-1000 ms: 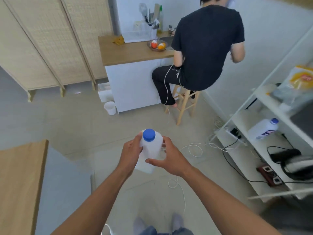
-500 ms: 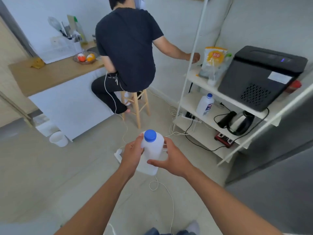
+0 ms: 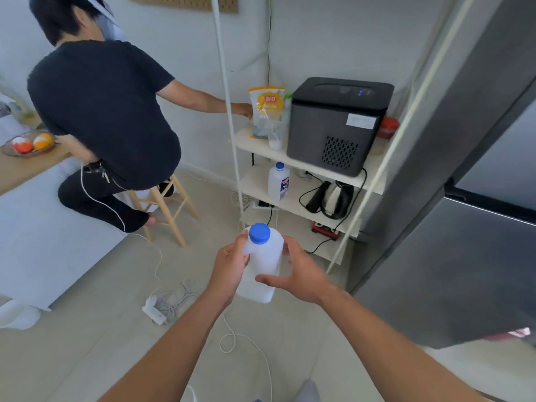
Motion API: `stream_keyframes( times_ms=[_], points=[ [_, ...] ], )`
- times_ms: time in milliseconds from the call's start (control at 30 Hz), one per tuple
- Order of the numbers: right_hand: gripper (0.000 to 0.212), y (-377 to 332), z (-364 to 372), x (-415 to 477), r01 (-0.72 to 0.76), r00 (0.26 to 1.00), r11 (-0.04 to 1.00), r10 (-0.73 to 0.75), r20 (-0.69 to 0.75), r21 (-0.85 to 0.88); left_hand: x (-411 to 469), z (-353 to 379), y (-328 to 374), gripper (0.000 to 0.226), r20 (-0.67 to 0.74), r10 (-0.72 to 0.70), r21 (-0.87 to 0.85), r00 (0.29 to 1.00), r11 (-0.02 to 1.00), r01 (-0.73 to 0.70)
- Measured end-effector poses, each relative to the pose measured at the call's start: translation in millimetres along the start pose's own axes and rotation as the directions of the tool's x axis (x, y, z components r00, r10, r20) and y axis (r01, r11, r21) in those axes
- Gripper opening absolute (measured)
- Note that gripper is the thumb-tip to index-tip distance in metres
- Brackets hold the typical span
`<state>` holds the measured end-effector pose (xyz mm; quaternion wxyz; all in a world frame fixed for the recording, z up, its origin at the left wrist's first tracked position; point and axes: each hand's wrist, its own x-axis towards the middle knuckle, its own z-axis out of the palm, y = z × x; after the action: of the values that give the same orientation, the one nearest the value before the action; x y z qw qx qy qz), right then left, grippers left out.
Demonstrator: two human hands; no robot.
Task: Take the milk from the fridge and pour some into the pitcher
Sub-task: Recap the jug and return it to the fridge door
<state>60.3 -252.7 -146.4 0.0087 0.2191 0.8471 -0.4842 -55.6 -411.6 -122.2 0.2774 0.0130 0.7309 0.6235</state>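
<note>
A white plastic milk bottle (image 3: pixel 265 259) with a blue cap stands upright in front of me, held between both hands above the floor. My left hand (image 3: pixel 229 269) grips its left side, fingers curled round the shoulder. My right hand (image 3: pixel 298 275) holds the right side, thumb across the front. The grey fridge (image 3: pixel 452 256) stands at the right with its doors closed. No pitcher is in view.
A white shelf rack (image 3: pixel 293 166) ahead carries a black appliance (image 3: pixel 339 123), a kettle (image 3: pixel 336 198), a second blue-capped bottle (image 3: pixel 278 181) and a yellow bag (image 3: pixel 266 111). A person (image 3: pixel 107 111) sits on a wooden stool (image 3: pixel 165 210) at the left counter. Cables and a power strip (image 3: pixel 155 311) lie on the floor.
My view has swung right: the counter and the seated person slid left, and the shelf rack and fridge came into view. Both hands kept the same hold on the milk bottle.
</note>
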Motion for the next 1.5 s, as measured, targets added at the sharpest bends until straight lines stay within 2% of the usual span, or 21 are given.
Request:
stream_keyframes(
  times_ms=[267,367,500,700,833,900,1067,1167,1333,1500],
  points=[
    [0.108,54.7,-92.3,-19.1,-0.055,0.990,0.998,0.056,-0.132,0.008,11.0,117.0,19.9,0.052,0.146,0.019,0.027,0.989,0.999,-0.024],
    [0.108,72.4,-120.1,-27.5,-0.073,0.980,0.996,0.080,-0.181,0.047,10.0,155.0,29.3,0.066,0.191,0.019,0.089,0.981,0.995,-0.036],
    [0.103,88.7,-155.6,-41.2,-0.092,0.964,0.994,0.105,-0.245,0.064,13.4,198.5,37.2,0.051,0.275,0.050,0.067,0.960,0.995,-0.071],
    [0.103,114.0,-189.2,-56.2,-0.124,0.936,0.987,0.152,-0.317,0.106,23.6,252.6,42.3,0.047,0.355,-0.001,0.098,0.935,0.995,-0.036],
    [0.091,126.6,-216.4,-66.6,-0.150,0.908,0.981,0.186,-0.374,0.123,31.1,282.7,45.2,0.056,0.407,0.019,0.128,0.913,0.989,-0.077],
    [0.090,133.3,-235.1,-68.2,-0.198,0.864,0.972,0.232,-0.447,0.124,39.1,295.6,45.5,0.056,0.430,0.001,0.138,0.903,0.988,-0.068],
    [0.097,145.0,-293.0,-62.2,-0.319,0.699,0.940,0.319,-0.641,0.119,70.9,321.3,46.8,0.052,0.514,-0.053,0.133,0.856,0.991,-0.019],
    [0.100,147.9,-325.1,-48.6,-0.395,0.600,0.912,0.348,-0.721,0.112,89.6,334.1,52.6,0.039,0.585,-0.045,0.126,0.810,0.991,-0.036],
    [0.102,154.6,-352.2,-17.8,-0.546,0.504,0.829,0.441,-0.743,0.121,120.2,349.9,64.0,0.042,0.597,-0.077,0.158,0.799,0.987,-0.023],
    [0.088,153.4,-360.5,0.6,-0.556,0.397,0.785,0.540,-0.742,0.274,146.9,359.0,68.3,0.048,0.632,-0.102,0.186,0.769,0.982,-0.023]
  ],
)
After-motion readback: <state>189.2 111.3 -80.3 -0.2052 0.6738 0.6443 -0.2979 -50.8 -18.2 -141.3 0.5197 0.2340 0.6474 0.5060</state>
